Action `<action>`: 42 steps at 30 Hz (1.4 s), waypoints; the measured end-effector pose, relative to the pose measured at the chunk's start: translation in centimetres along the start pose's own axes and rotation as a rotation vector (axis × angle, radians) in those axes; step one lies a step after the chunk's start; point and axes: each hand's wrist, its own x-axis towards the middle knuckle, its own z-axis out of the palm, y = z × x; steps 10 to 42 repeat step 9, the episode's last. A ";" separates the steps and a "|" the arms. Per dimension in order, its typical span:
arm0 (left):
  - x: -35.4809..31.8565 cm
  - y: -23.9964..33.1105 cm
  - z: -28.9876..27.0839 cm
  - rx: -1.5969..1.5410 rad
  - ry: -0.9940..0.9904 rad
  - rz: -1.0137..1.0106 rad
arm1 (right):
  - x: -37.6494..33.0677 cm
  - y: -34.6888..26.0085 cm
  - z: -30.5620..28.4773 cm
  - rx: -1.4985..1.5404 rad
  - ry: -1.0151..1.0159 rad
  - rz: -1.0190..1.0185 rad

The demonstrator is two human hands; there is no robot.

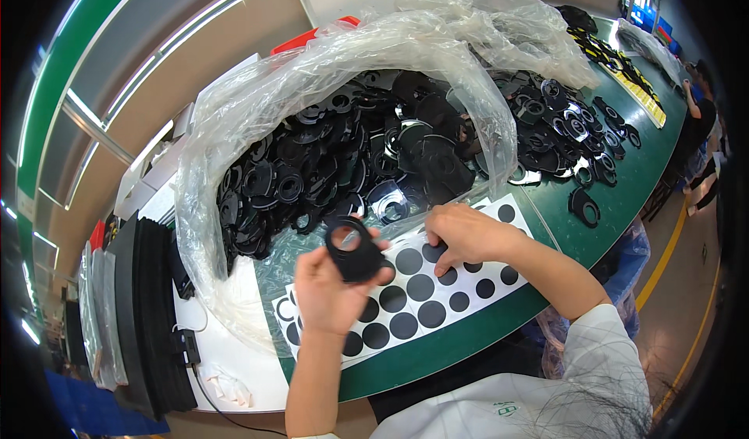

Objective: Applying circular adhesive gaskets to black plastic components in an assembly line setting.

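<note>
Plastic part (pixel 355 249) in the left hand (pixel 328 291): black, with a round hole showing through.
Sticker sheet (pixel 437 283) under the right hand (pixel 464 232): white backing patterned with rows of black round dots.
Loose parts (pixel 312 174) in the bag: black, a few with pale shiny patches.
Bag (pixel 234 104): clear, glossy, with white glints.
Table (pixel 616 197): dark green.
Sleeve (pixel 601 361): white, with a small green mark.
Stack of sheets (pixel 152 314) at the left: black.
Strip (pixel 640 96) on the far table: yellow with black marks.
Floor line (pixel 663 260): yellow.
</note>
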 end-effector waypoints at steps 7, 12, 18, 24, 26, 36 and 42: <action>2.2 -5.7 -3.4 0.094 0.079 -0.004 | -1.8 -2.9 2.2 -0.235 0.230 -0.119; 2.5 -6.0 -3.6 0.023 0.070 0.016 | -2.1 -4.2 2.6 -0.460 0.131 -0.073; 2.5 -6.0 -3.6 0.023 0.070 0.016 | -2.1 -4.2 2.6 -0.460 0.131 -0.073; 2.5 -6.0 -3.6 0.023 0.070 0.016 | -2.1 -4.2 2.6 -0.460 0.131 -0.073; 2.5 -6.0 -3.6 0.023 0.070 0.016 | -2.1 -4.2 2.6 -0.460 0.131 -0.073; 2.5 -6.0 -3.6 0.023 0.070 0.016 | -2.1 -4.2 2.6 -0.460 0.131 -0.073; 2.5 -6.0 -3.6 0.023 0.070 0.016 | -2.1 -4.2 2.6 -0.460 0.131 -0.073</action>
